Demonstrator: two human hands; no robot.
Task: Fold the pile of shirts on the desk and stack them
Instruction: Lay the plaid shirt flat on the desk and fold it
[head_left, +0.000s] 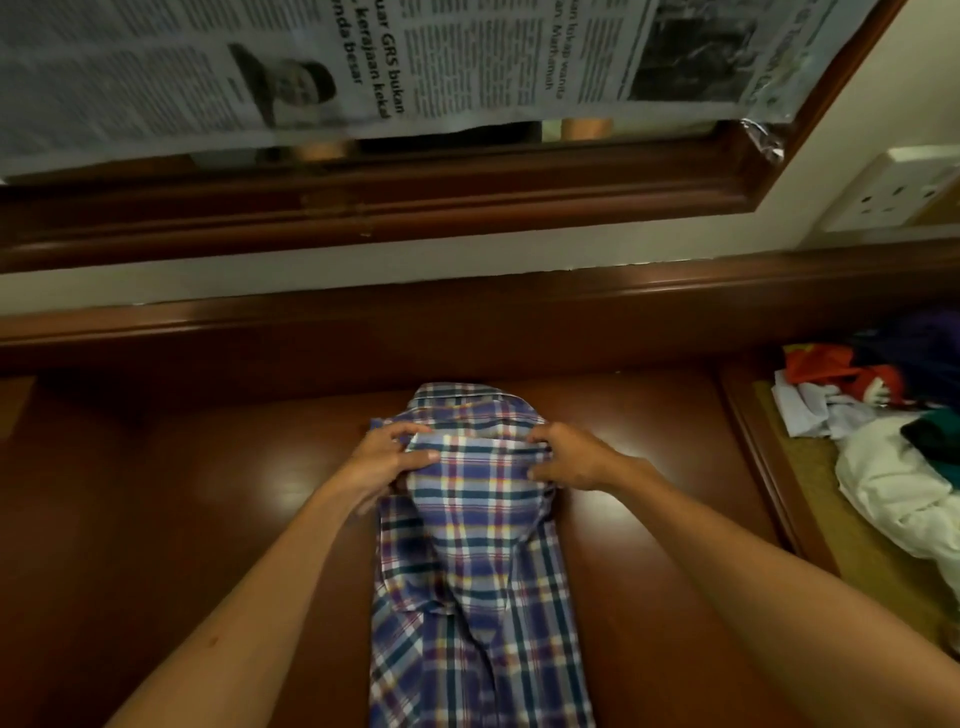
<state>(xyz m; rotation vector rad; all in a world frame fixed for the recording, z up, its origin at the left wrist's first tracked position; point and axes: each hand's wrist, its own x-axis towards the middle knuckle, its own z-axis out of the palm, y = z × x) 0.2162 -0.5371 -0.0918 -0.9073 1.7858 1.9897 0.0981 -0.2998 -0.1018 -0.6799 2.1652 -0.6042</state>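
The plaid shirt (478, 561) lies lengthwise down the middle of the dark wooden bench (182, 509), a narrow strip of blue, white, red and green checks running from the near edge of the view toward the raised back rail. Its sides are already turned in, and its far part is bunched up into a rounded fold between the two hands. The left hand (387, 460) grips the left edge of that fold, its fingers (410, 431) curled over the top of the cloth and the thumb pressed against the fabric on the near side. The right hand (566, 457) grips the right edge in the same way, fingers bent into the cloth at the corner of the fold. Both forearms reach in from the bottom of the view, one on each side of the shirt.

To the right, on a lighter surface beside the bench, sits a loose pile of clothes (893, 457): white, red, dark green and purple pieces heaped together, well apart from the plaid shirt. Above the bench's back rail a wooden-framed mirror (467, 208) hangs on the wall, with sheets of newspaper (311, 67) covering most of its glass. A white wall socket (893, 197) is fixed on the wall at the right.
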